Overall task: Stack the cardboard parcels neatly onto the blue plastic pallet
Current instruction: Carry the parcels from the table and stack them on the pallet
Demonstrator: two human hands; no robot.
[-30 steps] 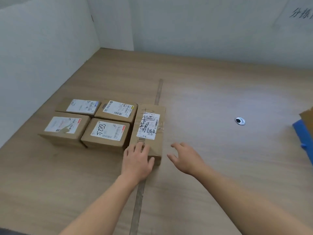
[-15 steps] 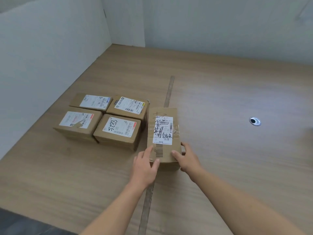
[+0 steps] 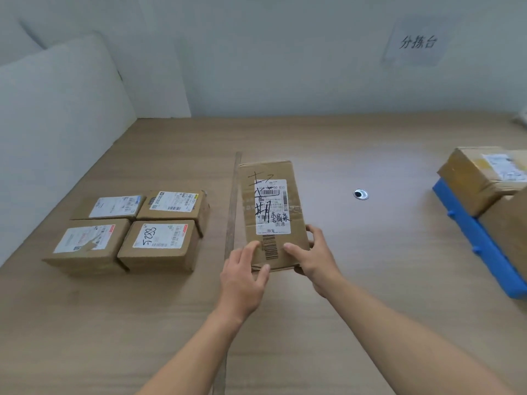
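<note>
Four small parcels [image 3: 128, 232] sit in a square on the bench [image 3: 370, 266] — one long parcel [image 3: 271, 212], now apart from them, is clasped by left hand [image 3: 242, 277] and right hand [image 3: 316, 258]; blue pallet [image 3: 479, 243] newly visible at right.

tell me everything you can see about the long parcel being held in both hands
The long parcel is a narrow brown cardboard box, creased and taped across its top. A white shipping label with barcodes and black marker scrawl covers much of that face. It lies lengthwise pointing away from the person, apart from the four smaller boxes. The left hand and right hand grip its near end, fingers on top.
</note>
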